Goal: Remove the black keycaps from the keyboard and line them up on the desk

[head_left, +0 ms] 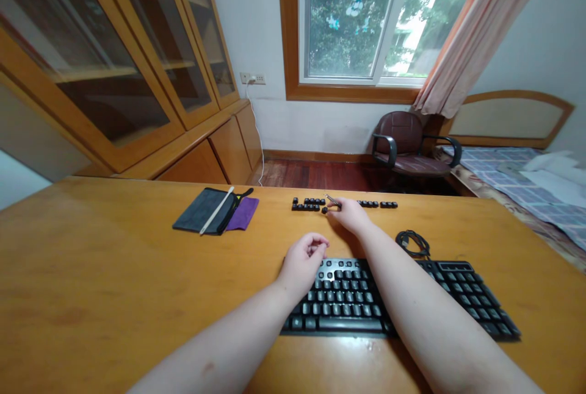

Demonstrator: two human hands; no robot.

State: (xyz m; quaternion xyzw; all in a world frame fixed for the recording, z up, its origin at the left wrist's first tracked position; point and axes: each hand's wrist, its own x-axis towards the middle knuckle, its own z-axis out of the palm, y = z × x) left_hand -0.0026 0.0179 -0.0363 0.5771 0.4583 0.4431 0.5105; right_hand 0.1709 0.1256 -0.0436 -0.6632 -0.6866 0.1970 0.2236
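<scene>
A black keyboard lies on the desk, with its top-left key positions bare of caps. My left hand rests at its upper left corner, fingers curled in; whether they hold anything is hidden. Beyond the keyboard, my right hand is closed on a thin, tweezers-like metal tool that points left. Just below the tool's tip lies a single black keycap. Loose keycaps are lined up in rows, one group to the left of my right hand and another to its right. My right forearm covers part of the keyboard.
A coiled black cable lies behind the keyboard. On the left of the wooden desk are a dark pouch, a pale stick and a purple cloth. Past the far edge stands an office chair.
</scene>
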